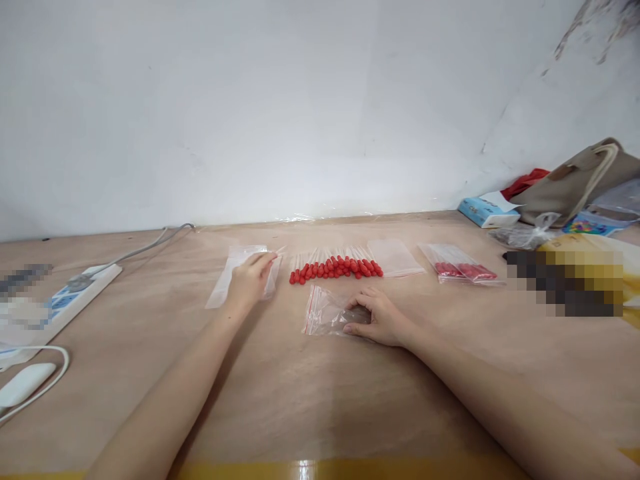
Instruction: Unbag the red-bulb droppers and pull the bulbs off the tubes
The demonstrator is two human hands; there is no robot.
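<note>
Looks part-done. Done: filled clear bags [457,269], red tips inside, lying right side of tabletop [270,413]. Remaining: row of loose red-tipped sticks [336,268], mid-tabletop, unbagged; flat bag [397,258] beside row's right end. Hands apart: left hand [250,273] seems to pinch single stick [273,256] over left bag [224,283]; right hand [380,317] curls over zip bag [325,310], thumb and fingers spread, contents unclear.

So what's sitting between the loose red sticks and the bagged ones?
A flat, pale bag lies between the loose red sticks and the bagged ones; the head view shows it.
</note>
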